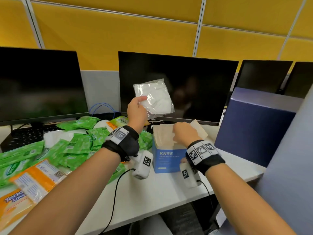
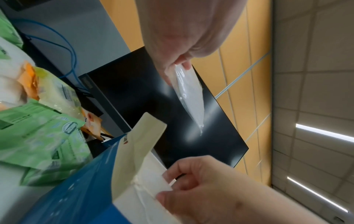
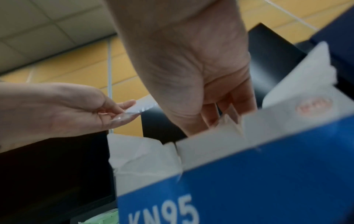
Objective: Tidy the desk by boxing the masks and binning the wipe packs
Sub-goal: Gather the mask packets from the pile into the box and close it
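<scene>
My left hand (image 1: pixel 138 103) pinches a white mask in a clear plastic sleeve (image 1: pixel 155 97) and holds it up in front of the middle monitor, above and left of the box. The same sleeved mask (image 2: pixel 188 92) hangs from my fingertips in the left wrist view. An open blue KN95 box (image 1: pixel 166 159) stands on the desk with its flaps up. My right hand (image 1: pixel 182 133) grips a white flap at the box's top (image 2: pixel 157 178). In the right wrist view my right fingers (image 3: pixel 228 109) curl over the box rim (image 3: pixel 249 174). Green wipe packs (image 1: pixel 76 146) lie heaped at the left.
Orange wipe packs (image 1: pixel 33 182) lie at the near left. More sleeved masks (image 1: pixel 55 135) sit among the packs. Three dark monitors stand behind, with a keyboard (image 1: pixel 25 134) at the left. A tall dark blue bin (image 1: pixel 254 128) stands at the right.
</scene>
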Available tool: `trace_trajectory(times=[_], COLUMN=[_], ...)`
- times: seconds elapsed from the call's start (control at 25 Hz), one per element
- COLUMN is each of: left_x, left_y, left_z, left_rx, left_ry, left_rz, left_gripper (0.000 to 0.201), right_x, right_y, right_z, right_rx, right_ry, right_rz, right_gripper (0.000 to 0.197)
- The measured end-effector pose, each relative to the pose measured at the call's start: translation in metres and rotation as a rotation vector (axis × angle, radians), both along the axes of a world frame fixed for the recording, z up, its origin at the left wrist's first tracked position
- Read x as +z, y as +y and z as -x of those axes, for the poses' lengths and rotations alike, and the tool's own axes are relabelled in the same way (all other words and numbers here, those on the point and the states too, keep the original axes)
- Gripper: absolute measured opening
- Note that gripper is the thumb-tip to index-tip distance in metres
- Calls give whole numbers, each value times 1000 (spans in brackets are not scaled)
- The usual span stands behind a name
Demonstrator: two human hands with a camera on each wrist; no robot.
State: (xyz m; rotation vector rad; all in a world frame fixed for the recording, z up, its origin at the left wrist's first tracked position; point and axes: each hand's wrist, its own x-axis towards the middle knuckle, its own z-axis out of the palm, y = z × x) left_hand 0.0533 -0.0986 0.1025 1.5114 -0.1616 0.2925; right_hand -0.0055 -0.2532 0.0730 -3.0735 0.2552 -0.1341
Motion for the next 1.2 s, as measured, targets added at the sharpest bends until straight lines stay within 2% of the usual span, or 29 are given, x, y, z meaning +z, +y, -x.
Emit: trace_trajectory(times=[0.08, 0.12, 0.2, 0.32, 0.4, 0.6, 0.68, 0.8, 0.88, 0.92, 1.0, 1.04, 1.12, 1.2], left_x=[-4, -6, -10, -18, -22, -31, -36, -45, -50, -52, -56, -57, -60, -62], left_y=[-1, -1, -2, -7, -9, -13, -16, -23, -24, -24, -23, -23, -24, -24], left_z=[-2, -1, 1, 1, 1, 2, 3, 9, 10, 9, 8, 8, 7, 5], left_rx=[-57, -73, -108, -165, -152, -144, -126, -163, -187, -190, -191, -197, -200, -194], left_ry=[80, 111, 153, 198, 188, 108, 120, 131, 129, 133, 170, 203, 235, 245], left_rz=[82, 100, 61, -51, -118, -443, -571, -896, -999, -1009, -989, -968, -943, -933], left_gripper=[44, 44, 43, 45, 45, 38, 44, 81, 90, 90, 84, 80, 68, 58], right_x=[-9, -12, -14, -16, -20, -10, -11, -16, -16, -12, 2, 11, 32, 51], right_y=[-1, -1, 0, 2, 0, -13, -17, -17, -19, -22, -30, -34, -39, -41], right_z=[-11, -15, -19, -17, -15, -7, -6, -10, -12, -11, -8, -3, 8, 16], right_rx=[13, 21, 38, 50, 55, 111, 71, -75, -117, -114, -94, -77, -43, -29], right_ry=[78, 102, 148, 280, 311, 201, 170, 61, -129, -256, -476, -524, -464, -281], right_rz=[-74, -148, -472, -932, -1043, -1567, -1687, -1727, -1737, -1656, -1324, -1148, -872, -642], right_gripper=[11, 14, 29, 31, 28, 31, 29, 35, 33, 31, 28, 27, 25, 20])
